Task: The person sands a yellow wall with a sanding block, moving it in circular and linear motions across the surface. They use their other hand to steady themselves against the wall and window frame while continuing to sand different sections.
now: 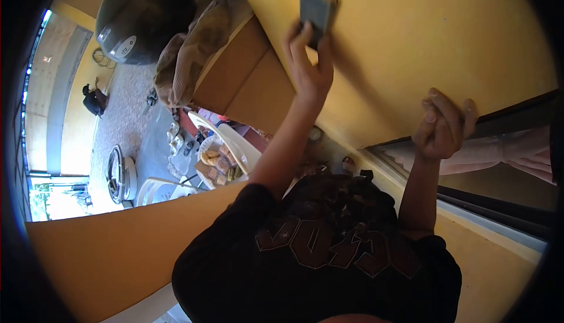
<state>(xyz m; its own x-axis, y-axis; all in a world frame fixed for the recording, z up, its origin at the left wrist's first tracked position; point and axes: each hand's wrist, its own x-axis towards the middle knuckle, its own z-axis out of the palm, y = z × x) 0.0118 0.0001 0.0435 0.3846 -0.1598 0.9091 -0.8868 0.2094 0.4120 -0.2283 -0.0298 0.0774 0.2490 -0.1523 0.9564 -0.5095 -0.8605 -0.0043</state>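
Observation:
My left hand (309, 67) is raised at the upper middle, its fingers round the lower end of a dark grey rectangular block (318, 12). The block is up against the yellow wall (405, 23), or very close to it; which one I cannot tell. To the right, my right hand (445, 126) is raised before the wall near a dark-framed opening, its fingers apart and partly curled, with nothing seen in it.
A dark helmet (147, 20) and brown cloth (187, 67) lie on a cardboard box (247, 76). Below are a white plastic chair (235, 144) and a basket of packages (218, 161). Another person (94, 99) crouches far left. A curtain (505, 149) hangs at right.

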